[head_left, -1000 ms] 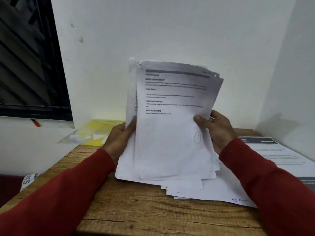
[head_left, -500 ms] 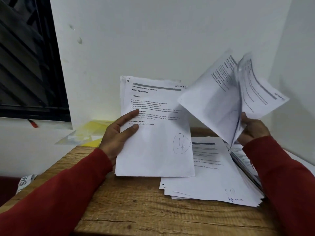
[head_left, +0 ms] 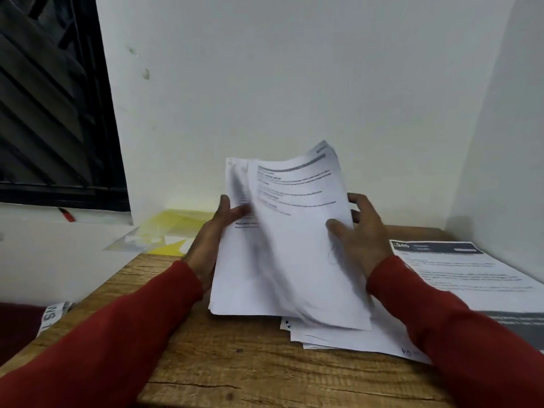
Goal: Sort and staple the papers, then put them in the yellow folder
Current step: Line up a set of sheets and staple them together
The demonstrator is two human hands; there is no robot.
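Both the left hand (head_left: 210, 245) and right hand (head_left: 363, 237) grasp a blurred sheaf of thin white printed papers (head_left: 288, 248) above the rough-grained wooden bench (head_left: 235, 369), the glossy yellow folder (head_left: 173, 231) at its far-left corner.

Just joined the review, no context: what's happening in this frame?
A person in red sleeves is sorting printed papers at a wooden table. Both the left hand and the right hand grip a held sheaf, its front sheet blurred mid-flip. More sheets lie in a loose pile beneath and a separate stack to the right. The yellow folder lies at the back left. No stapler is visible.
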